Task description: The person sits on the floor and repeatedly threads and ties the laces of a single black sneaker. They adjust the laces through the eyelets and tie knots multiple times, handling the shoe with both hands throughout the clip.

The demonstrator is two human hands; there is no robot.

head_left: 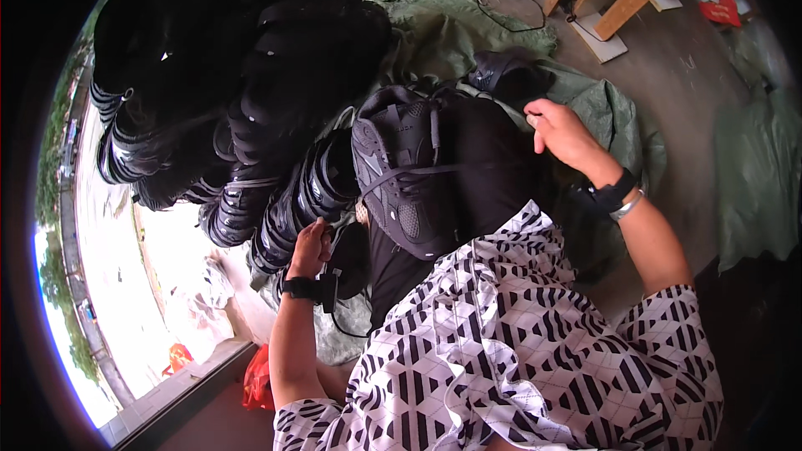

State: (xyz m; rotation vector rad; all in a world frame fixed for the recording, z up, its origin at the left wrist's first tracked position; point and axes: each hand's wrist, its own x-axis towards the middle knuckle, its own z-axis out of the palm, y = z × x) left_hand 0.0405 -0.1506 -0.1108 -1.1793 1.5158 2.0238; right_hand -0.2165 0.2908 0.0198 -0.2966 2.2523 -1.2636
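Observation:
A dark grey and black sneaker [403, 171] lies across my lap, sole side down, its laces threaded. From its tongue a dark shoelace [430, 169] runs out taut to both sides. My left hand [311, 249], left of the shoe's toe, is closed on one end of the lace. Off to the right, past my knee, my right hand [566, 135] is closed in a pinch on the other end. The lace's last stretch near each hand is hard to see against the dark clothing. Beyond my knees rests another dark shoe [505, 75].
Stacked dark shoes [309, 58] are heaped high at the left. A green woven sheet [601, 100] lies under and beyond my legs. A wooden stool [622, 12] with a cable stands at the far right. Red plastic [257, 380] shows low at the left.

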